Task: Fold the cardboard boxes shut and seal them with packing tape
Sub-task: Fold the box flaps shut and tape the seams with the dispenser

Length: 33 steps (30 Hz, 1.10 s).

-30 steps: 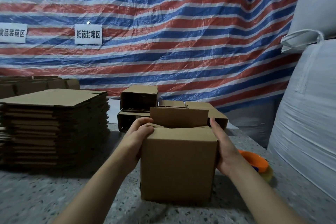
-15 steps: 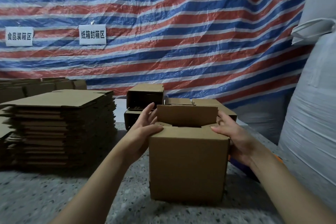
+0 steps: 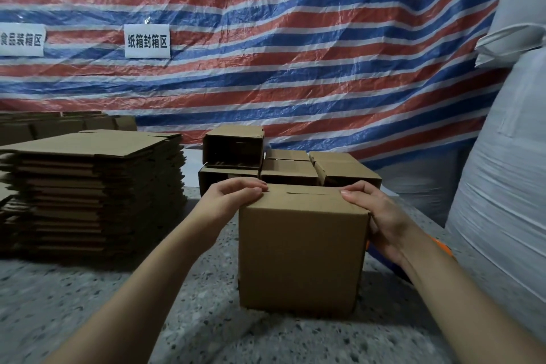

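A: Holding the plain brown cardboard box [image 3: 301, 254] steady, the left hand [image 3: 233, 201] lies on the top's left edge and the right hand [image 3: 381, 219] on its right corner, fingers curled over the rim and grasping the box from both sides. It stands upright on the speckled grey stone desk [image 3: 74, 298], close to the person.

B: How far along is the task?

A: Its top flaps lie flat and meet at a thin slit; folding looks finished. No tape shows on that seam, so sealing seems left to do. Behind it, a cluster of small brown boxes [image 3: 291, 168] sits, some with open sides facing the camera.

B: Is there room to move?

A: Left of the box, bare desk runs to a tall stack of flattened brown cardboard sheets [image 3: 94, 189]. Rightward it is tighter: large white woven sacks [image 3: 502, 186] crowd the desk's edge, and an orange object [image 3: 443, 247] peeks out behind the right wrist, too hidden to identify.
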### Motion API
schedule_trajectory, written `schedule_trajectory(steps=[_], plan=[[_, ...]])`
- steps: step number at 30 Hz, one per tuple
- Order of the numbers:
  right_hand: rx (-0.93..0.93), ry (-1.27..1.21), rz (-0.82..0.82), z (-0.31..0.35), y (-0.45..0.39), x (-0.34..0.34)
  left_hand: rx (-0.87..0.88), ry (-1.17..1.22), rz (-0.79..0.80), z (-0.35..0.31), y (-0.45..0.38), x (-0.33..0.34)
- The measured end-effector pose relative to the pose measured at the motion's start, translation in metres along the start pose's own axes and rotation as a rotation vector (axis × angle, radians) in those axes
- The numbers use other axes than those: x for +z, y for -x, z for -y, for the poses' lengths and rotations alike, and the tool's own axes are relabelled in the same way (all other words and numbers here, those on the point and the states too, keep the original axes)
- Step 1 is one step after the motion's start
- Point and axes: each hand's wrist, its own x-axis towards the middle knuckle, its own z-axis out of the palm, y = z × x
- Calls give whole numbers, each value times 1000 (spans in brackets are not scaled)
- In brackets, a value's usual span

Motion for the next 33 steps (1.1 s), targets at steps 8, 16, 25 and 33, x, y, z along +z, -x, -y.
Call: schedule_trajectory(steps=[8,16,25,33], plan=[[38,-16,-31,6,9,6,153,-712,95,-47,-17,24],[28,28,-49,9,11,10,174,-1034,308,-40,-16,49],[97,657,-125,8,-20,-57,193,-1022,305,-38,-17,48],[264,1554,-247,-38,-35,-88,189,-1013,302,-38,-16,49]])
